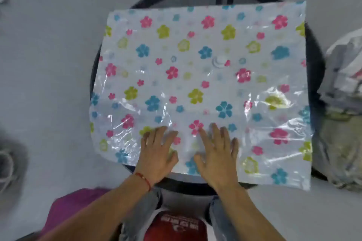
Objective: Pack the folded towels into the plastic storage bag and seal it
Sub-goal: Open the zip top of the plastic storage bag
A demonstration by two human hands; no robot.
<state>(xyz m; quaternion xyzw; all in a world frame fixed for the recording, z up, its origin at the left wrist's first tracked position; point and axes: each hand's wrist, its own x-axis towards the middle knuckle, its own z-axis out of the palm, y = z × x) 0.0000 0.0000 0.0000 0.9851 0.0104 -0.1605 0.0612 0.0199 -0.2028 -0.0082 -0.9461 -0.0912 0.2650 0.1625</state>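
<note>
Plastic, thin and shiny, covers almost the whole round table: the storage bag lies flat on it, printed with pink, blue and green flowers, and its corners hang a little over the dark rim. A small round valve sits near the middle of the bag, facing up. The bag looks nearly flat, so I judge it holds nothing yet, or very little — through the print I cannot tell for sure.

Both hands rest on the near edge of the bag, side by side and close together. The left hand is spread flat, palm down, fingers stretched, gripping nothing; the right hand is the same, open and pressing on the film. I think they lie like this to smooth the wrinkles and to hold the slippery sheet in place on the table, perhaps also to find the mouth of the bag, which probably runs along this near edge — the seal strip itself is not clear to see.

On the floor at the right lies a pile of grey cloth, partly out of view; these may be the towels, well apart from the bag. Packing seems not yet begun.
</note>
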